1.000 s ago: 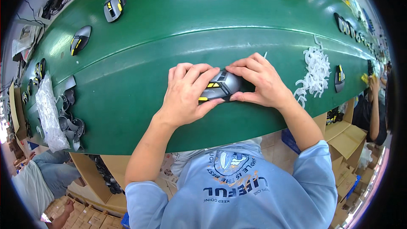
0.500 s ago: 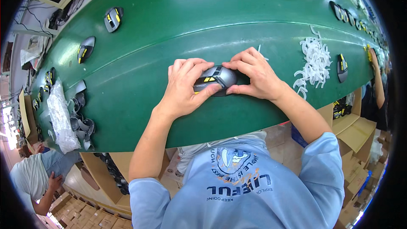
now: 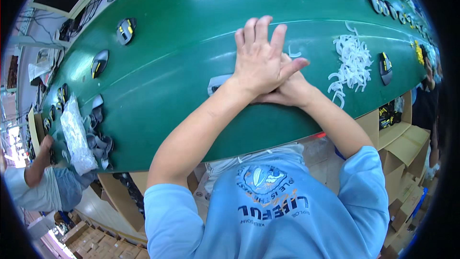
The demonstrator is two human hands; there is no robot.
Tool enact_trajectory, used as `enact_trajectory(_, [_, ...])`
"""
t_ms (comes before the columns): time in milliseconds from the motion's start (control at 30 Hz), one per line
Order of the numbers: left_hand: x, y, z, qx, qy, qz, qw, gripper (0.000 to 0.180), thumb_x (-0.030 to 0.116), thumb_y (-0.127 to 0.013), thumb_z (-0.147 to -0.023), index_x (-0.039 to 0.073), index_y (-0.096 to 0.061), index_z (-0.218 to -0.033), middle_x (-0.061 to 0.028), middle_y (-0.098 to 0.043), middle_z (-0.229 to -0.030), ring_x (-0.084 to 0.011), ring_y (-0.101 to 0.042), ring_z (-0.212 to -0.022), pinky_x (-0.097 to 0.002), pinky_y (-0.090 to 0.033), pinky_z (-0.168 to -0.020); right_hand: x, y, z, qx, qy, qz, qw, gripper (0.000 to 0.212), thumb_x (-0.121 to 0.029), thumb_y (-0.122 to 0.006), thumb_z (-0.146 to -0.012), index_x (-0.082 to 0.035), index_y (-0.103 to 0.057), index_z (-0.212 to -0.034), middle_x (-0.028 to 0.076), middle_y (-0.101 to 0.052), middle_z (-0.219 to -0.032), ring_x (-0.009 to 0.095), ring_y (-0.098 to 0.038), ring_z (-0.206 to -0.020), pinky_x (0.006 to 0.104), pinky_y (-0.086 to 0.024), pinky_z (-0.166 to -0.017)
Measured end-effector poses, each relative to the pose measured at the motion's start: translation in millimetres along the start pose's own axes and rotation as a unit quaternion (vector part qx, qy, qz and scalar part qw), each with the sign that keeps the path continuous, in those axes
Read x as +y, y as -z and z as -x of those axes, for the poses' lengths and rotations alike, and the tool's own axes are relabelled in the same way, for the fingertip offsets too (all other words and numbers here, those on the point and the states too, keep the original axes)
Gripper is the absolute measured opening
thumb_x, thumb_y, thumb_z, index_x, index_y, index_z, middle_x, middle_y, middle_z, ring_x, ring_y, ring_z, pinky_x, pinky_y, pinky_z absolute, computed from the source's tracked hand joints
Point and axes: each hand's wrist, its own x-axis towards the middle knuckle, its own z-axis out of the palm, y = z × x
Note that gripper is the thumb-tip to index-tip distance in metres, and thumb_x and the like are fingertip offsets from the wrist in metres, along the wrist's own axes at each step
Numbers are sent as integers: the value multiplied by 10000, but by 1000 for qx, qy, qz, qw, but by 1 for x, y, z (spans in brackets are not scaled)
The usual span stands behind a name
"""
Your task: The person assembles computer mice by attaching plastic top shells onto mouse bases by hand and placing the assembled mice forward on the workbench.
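Observation:
A grey computer mouse [image 3: 218,83] lies on the green bench in front of me, mostly covered by my hands; only its left end shows. My left hand [image 3: 258,62] is open, fingers stretched out and pointing away from me, its palm laid over the back of my right hand. Under it, my right hand [image 3: 294,88] reaches in from the right over the mouse, with part of its thumb side visible. The other fingers of the right hand are hidden, so their grip does not show. Just beyond the right hand lies a single curved translucent strip [image 3: 294,53].
On the right are a heap of translucent curved strips [image 3: 352,62] and another mouse [image 3: 385,68]. Two mice [image 3: 126,31] stand far left. Nearer left lie a clear plastic bag [image 3: 76,136] and grey shell parts [image 3: 99,146]. Cardboard boxes [image 3: 406,144] stand below the bench; people work at both sides.
My left hand has left the mouse's left side and come to rest, fingers spread, over my right hand. The right hand has shifted onto the mouse. The person at left has moved an arm.

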Motion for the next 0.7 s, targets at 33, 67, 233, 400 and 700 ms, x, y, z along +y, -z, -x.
enact_trajectory(33, [2,7,-10,28,-8,-10,1000,853,677,-724,-931,17,-600,-1457,-265,-559,-1465,-477,-475,-1366,-611,-357,-1151,3,8,-3,-2,9,-3,1000,883,-501,-951,-786,-58,-623,-1476,213,-578,-1514,440,-518,-1392,563,-415,-1172])
enact_trajectory(67, [-3,21,-15,32,-11,-14,999,853,677,-724,-931,17,-600,-1457,-265,-559,-1465,-477,-475,-1366,-611,-357,-1151,6,15,-7,-4,19,-5,1000,848,-537,-937,-784,-65,-646,-1425,206,-656,-1401,424,-582,-1300,554,-460,-1102])
enact_trajectory(233, [-11,105,46,-235,23,0,972,1107,635,-918,-703,28,-547,-1551,-231,-543,-1549,-466,-473,-1454,-582,-337,-1228,-9,27,5,-37,-16,62,997,759,-553,-895,-783,-172,-688,-1406,111,-743,-1198,347,-682,-1166,517,-505,-985])
enact_trajectory(400, [-48,114,127,-193,90,-25,977,789,383,-923,-792,14,-613,-1416,-237,-567,-1525,-471,-482,-1421,-599,-357,-1197,-10,-35,-25,61,70,-68,993,532,-551,-819,-894,-184,-804,-1279,22,-747,-1211,302,-608,-1087,472,-471,-887])
enact_trajectory(700, [-38,99,92,-198,-22,10,980,677,416,-866,-890,-15,-651,-1366,-268,-639,-1405,-484,-552,-1322,-589,-408,-1158,-13,-18,1,63,107,-12,992,548,-433,-856,-868,-271,-739,-1378,63,-667,-1249,316,-602,-1100,493,-481,-876])
